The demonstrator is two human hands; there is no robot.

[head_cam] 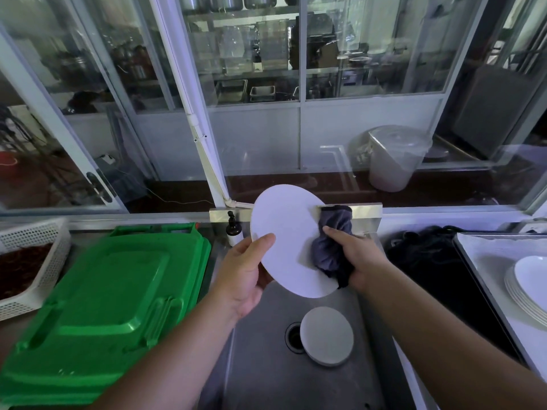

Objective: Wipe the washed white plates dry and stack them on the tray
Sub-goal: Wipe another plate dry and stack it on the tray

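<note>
Head view: one white plate (284, 238) is gripped by the left hand (245, 270) and wiped with a cloth (331, 247) clutched in the right hand (355, 261); several plates (529, 282) are stacked on the tray (485, 250), one (327, 335) is left in the sink (260, 365).

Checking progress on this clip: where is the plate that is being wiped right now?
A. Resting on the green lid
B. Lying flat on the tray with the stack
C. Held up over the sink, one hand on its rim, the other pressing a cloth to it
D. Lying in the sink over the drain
C: the left hand grips the white plate at its edge above the sink, while the right hand holds a dark cloth against it.
</note>
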